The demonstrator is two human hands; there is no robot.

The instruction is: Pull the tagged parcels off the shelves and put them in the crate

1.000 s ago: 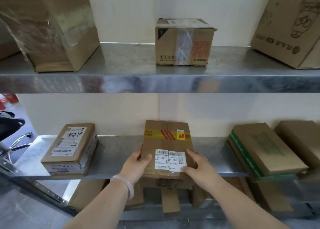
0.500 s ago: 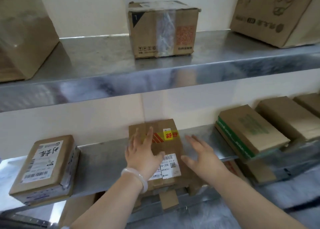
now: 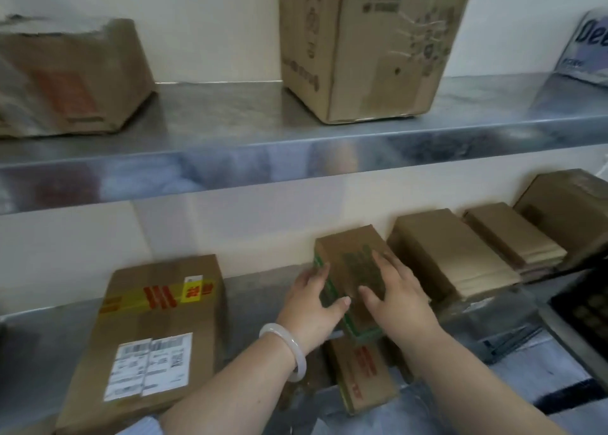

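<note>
I'm pinching the edge of this stiff, likely light parcel [image 3: 348, 250] in my left hand [image 3: 311, 304], right hand [image 3: 399, 304] lying flat-fingered on top

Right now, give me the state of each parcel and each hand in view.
green-edged parcel, lying on the lower shelf, under both hands.
left hand, grips the parcel's left edge.
right hand, rests flat on its top.
taped parcel, lying flat, label up, untouched.
tall box, upright on the upper shelf.
plain flat parcels, lying untouched to the right.
</note>
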